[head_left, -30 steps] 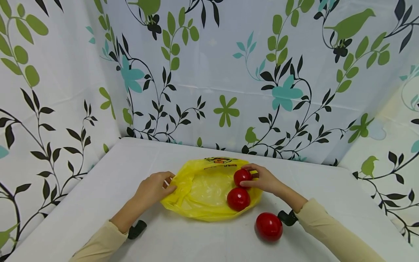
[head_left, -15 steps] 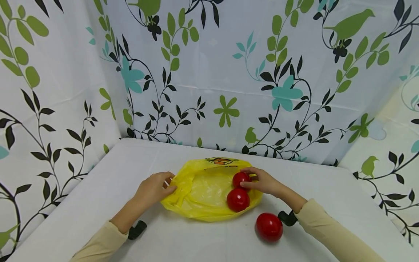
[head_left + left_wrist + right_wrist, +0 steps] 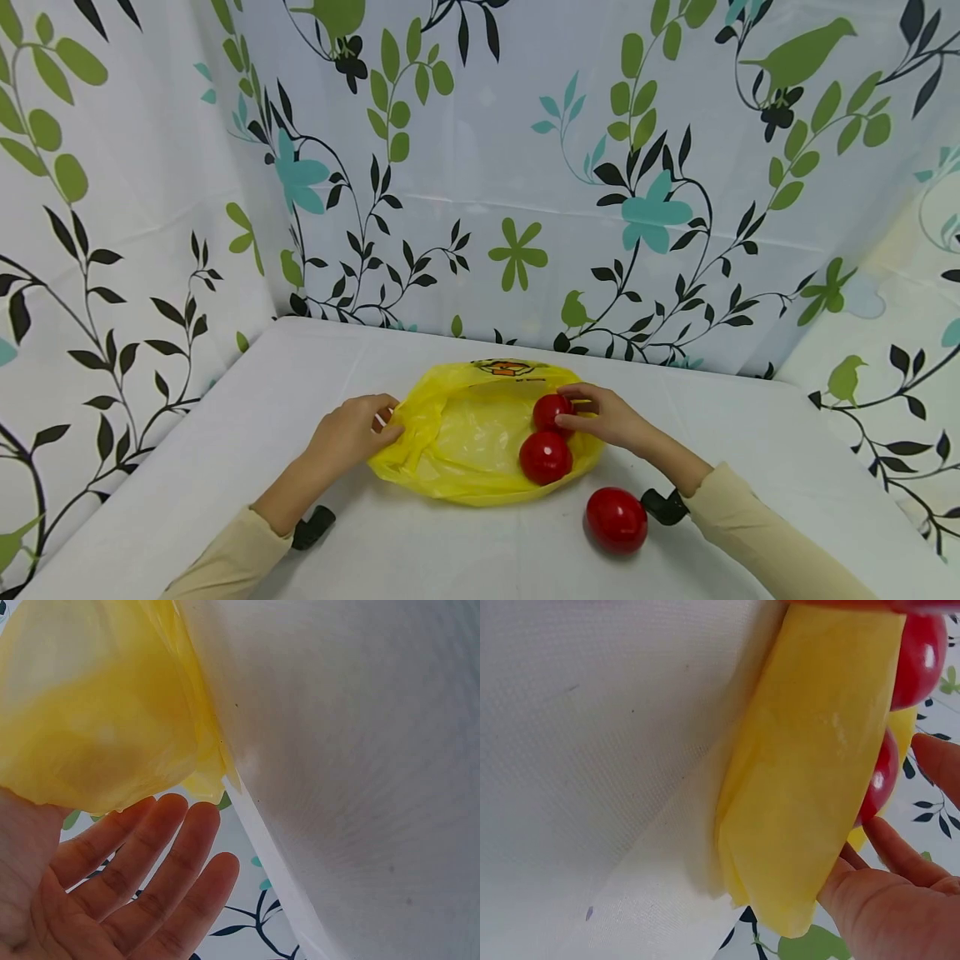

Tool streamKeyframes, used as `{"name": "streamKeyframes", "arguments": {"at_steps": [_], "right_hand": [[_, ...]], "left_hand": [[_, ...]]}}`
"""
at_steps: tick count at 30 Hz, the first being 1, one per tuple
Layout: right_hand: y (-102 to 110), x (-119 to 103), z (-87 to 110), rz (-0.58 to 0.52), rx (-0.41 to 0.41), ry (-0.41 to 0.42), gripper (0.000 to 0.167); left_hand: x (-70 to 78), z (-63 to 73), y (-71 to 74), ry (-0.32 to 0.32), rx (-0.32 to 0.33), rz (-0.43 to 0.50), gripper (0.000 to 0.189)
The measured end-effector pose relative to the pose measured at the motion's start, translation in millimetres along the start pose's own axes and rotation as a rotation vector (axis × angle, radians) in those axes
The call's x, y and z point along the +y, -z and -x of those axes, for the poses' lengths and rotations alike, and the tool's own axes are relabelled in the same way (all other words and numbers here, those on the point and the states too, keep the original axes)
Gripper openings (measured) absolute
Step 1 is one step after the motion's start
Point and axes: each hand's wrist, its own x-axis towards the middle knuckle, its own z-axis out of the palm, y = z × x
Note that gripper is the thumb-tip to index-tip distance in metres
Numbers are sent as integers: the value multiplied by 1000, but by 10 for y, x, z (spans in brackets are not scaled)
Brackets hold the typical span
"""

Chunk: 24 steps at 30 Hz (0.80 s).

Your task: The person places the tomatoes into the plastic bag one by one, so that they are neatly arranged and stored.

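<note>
A yellow plastic bag (image 3: 480, 437) lies on the white table with its mouth spread wide. Two glossy red balls sit at its right end, the farther ball (image 3: 552, 413) touching the nearer ball (image 3: 546, 457). My right hand (image 3: 609, 415) is around the farther ball's right side; in the right wrist view one fingertip (image 3: 922, 742) stands off it and another is at its edge. At the bag's left rim is my left hand (image 3: 352, 429), its fingers (image 3: 176, 855) loosely extended in the left wrist view and its thumb hidden by the bag.
A third red ball (image 3: 617, 520) stands on the table (image 3: 465, 550) at the front right, close to the black wrist camera (image 3: 664, 506). Another black wrist camera (image 3: 313, 527) sits under the left arm. A leaf-and-bird patterned curtain (image 3: 480, 183) rises behind and beside the table.
The farther ball has come down slightly against the nearer one. My right hand has since shifted a little to the right, away from it. The left hand has stayed at the bag's rim.
</note>
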Motion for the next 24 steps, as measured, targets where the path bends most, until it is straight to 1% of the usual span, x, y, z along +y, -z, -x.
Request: {"name": "streamKeyframes", "arguments": {"at_steps": [4,9,18,21,24], "right_hand": [[49,12,55,-38,13,22,57],[96,30,159,-89,24,19,53],[148,1,351,-38,37,10,50],[153,-24,404,-44,48,-1,48],[158,-50,448,-53,52,17,46]], "left_hand": [[7,4,-3,-3,-1,-4,30],[13,3,-14,-2,-5,-5,30],[2,8,-42,-6,-6,-11,31],[-3,11,-33,-11,-3,-14,31],[-2,12,-13,-11,0,-14,30]]}}
